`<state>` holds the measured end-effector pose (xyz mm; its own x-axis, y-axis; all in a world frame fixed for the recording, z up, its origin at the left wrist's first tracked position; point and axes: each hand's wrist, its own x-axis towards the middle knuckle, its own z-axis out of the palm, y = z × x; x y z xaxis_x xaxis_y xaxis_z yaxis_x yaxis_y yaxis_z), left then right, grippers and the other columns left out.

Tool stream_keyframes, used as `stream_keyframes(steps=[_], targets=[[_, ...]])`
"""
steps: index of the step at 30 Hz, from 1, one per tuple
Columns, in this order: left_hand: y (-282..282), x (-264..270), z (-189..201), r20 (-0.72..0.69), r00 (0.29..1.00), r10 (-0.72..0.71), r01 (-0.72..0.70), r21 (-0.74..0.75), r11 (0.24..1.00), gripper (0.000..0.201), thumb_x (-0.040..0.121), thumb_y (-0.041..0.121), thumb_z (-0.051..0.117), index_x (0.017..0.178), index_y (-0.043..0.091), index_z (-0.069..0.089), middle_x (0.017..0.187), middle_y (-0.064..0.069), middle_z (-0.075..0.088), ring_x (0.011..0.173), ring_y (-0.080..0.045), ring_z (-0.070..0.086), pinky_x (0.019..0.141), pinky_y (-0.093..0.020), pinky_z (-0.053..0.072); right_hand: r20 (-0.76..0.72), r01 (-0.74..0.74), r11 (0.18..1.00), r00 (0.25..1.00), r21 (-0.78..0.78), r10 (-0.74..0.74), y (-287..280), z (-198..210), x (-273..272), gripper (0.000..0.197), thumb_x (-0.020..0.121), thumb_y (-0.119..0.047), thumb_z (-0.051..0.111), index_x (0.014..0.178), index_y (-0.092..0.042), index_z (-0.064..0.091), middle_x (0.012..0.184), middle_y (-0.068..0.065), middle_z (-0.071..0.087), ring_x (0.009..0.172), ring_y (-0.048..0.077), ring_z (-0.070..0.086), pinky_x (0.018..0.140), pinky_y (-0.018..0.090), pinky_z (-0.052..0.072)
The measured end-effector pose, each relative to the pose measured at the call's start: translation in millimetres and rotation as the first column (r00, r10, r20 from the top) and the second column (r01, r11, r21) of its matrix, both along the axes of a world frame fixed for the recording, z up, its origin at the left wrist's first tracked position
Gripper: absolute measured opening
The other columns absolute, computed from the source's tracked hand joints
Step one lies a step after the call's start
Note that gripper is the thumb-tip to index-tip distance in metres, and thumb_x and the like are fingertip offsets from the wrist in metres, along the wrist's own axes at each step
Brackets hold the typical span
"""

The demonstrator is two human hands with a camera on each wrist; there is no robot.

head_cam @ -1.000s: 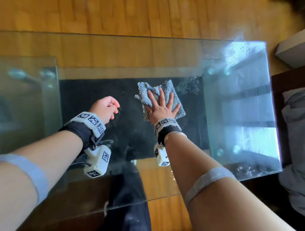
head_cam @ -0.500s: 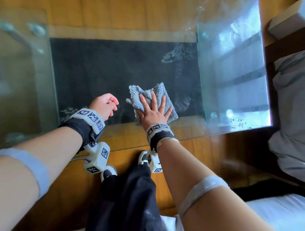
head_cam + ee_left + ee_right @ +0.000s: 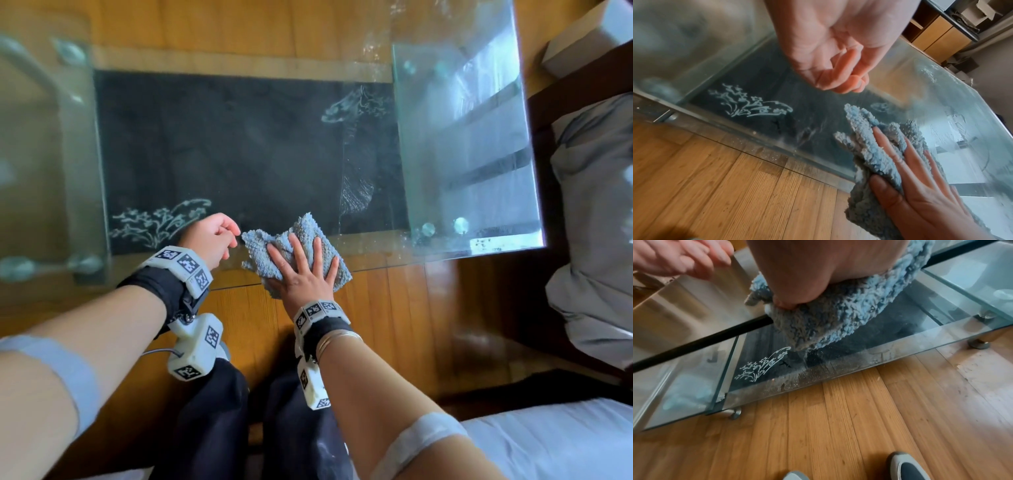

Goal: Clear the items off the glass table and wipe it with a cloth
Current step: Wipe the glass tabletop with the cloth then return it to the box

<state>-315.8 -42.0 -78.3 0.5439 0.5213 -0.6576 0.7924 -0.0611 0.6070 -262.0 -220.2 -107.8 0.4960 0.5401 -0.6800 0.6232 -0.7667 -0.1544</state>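
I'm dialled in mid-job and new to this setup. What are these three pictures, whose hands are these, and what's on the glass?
There is no machine: a person wears cameras. The head view looks down at both hands; each wrist view looks along one hand. The right hand presses flat on a blue cloth at the near edge of the glass table; part of the cloth hangs over that edge. The left hand is loosely curled beside the cloth, with no grip on anything. Nothing else shows on the top glass.
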Motion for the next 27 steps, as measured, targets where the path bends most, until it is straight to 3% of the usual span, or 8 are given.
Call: stream_keyframes(steps=[5, 11, 14, 15, 18, 21, 24, 27], targets=[[-18.2, 18.2, -10.3, -0.007, 1.0, 0.002, -0.002, -0.021, 1.0, 0.031, 0.087, 0.003, 0.038, 0.071, 0.025, 0.053, 0.075, -0.008, 0.058, 0.06, -0.021, 0.046, 0.048, -0.021, 0.033, 0.064, -0.027, 0.999, 0.998, 0.04, 0.025, -17.6, -2.3, 48.5, 0.055, 0.093, -0.062, 0.014, 0.14, -0.056, -0.012, 0.156, -0.019, -0.02, 0.143, 0.026, -0.025, 0.11, 0.058, -0.018], [-37.1, 44.7, -15.2, -0.002, 0.999, 0.039, -0.039, -0.028, 0.999, 0.031, 0.087, 0.003, 0.039, 0.071, 0.025, 0.053, 0.073, -0.005, 0.058, 0.058, -0.018, 0.046, 0.049, -0.021, 0.033, 0.109, 0.359, 0.933, 0.928, -0.011, -0.356, -54.4, -3.9, 149.1, 0.056, 0.096, -0.058, 0.019, 0.142, -0.054, -0.012, 0.155, -0.016, -0.025, 0.144, 0.027, -0.024, 0.111, 0.061, -0.012], [-41.3, 60.4, -15.1, 0.004, 0.998, 0.066, -0.066, -0.014, 0.998, 0.03, 0.086, 0.003, 0.038, 0.071, 0.024, 0.054, 0.071, -0.005, 0.057, 0.057, -0.018, 0.046, 0.049, -0.021, 0.032, 0.104, 0.471, 0.882, 0.878, -0.009, -0.468, -38.9, -2.9, 144.8, 0.058, 0.095, -0.059, 0.019, 0.143, -0.05, -0.013, 0.155, -0.012, -0.027, 0.142, 0.032, -0.026, 0.111, 0.065, -0.01], [-42.2, 66.6, -15.0, 0.003, 0.997, 0.078, -0.078, -0.011, 0.997, 0.03, 0.086, 0.002, 0.037, 0.072, 0.023, 0.054, 0.07, -0.004, 0.057, 0.057, -0.018, 0.046, 0.049, -0.021, 0.032, 0.078, 0.443, 0.897, 0.894, 0.006, -0.442, -29.3, -2.5, 133.0, 0.059, 0.095, -0.058, 0.02, 0.143, -0.049, -0.013, 0.154, -0.01, -0.029, 0.141, 0.033, -0.028, 0.109, 0.066, -0.012], [-44.5, 83.8, -15.5, -0.011, 0.995, 0.099, -0.099, -0.002, 0.995, 0.033, 0.087, 0.001, 0.037, 0.07, 0.024, 0.053, 0.068, -0.003, 0.056, 0.055, -0.018, 0.045, 0.047, -0.021, 0.031, -0.034, 0.179, 0.982, 0.984, 0.053, -0.177, -17.6, 1.7, 99.6, 0.057, 0.096, -0.058, 0.018, 0.142, -0.052, -0.013, 0.151, -0.013, -0.033, 0.134, 0.03, -0.038, 0.103, 0.064, -0.021], [-48.7, 105.2, -11.9, -0.011, 0.994, 0.108, -0.108, -0.009, 0.994, 0.031, 0.087, 0.001, 0.037, 0.07, 0.023, 0.053, 0.068, -0.003, 0.056, 0.055, -0.019, 0.045, 0.048, -0.02, 0.03, -0.016, 0.008, 1.0, 1.0, 0.009, -0.008, -47.2, 3.3, 118.3, 0.055, 0.095, -0.06, 0.018, 0.14, -0.056, -0.014, 0.154, -0.018, -0.026, 0.141, 0.027, -0.03, 0.11, 0.062, -0.017], [-52.7, 128.9, -4.3, 0.009, 0.993, 0.12, -0.12, -0.023, 0.993, 0.026, 0.085, -0.001, 0.038, 0.076, 0.016, 0.055, 0.067, -0.001, 0.055, 0.054, -0.018, 0.044, 0.049, -0.02, 0.03, 0.047, 0.182, 0.982, 0.982, -0.043, -0.18, -66.4, 3.3, 167.7, 0.056, 0.095, -0.059, 0.02, 0.14, -0.057, -0.013, 0.154, -0.018, -0.025, 0.143, 0.028, -0.026, 0.111, 0.061, -0.013], [-49.8, 143.7, -4.2, 0.026, 0.987, 0.156, -0.155, -0.032, 0.987, 0.031, 0.084, -0.002, 0.038, 0.07, 0.02, 0.053, 0.065, 0.0, 0.054, 0.053, -0.017, 0.043, 0.047, -0.02, 0.029, 0.036, 0.352, 0.934, 0.936, -0.056, -0.35, -35.7, 0.5, 189.6, 0.056, 0.096, -0.057, 0.019, 0.141, -0.054, -0.015, 0.153, -0.013, -0.031, 0.14, 0.034, -0.031, 0.108, 0.067, -0.013]])
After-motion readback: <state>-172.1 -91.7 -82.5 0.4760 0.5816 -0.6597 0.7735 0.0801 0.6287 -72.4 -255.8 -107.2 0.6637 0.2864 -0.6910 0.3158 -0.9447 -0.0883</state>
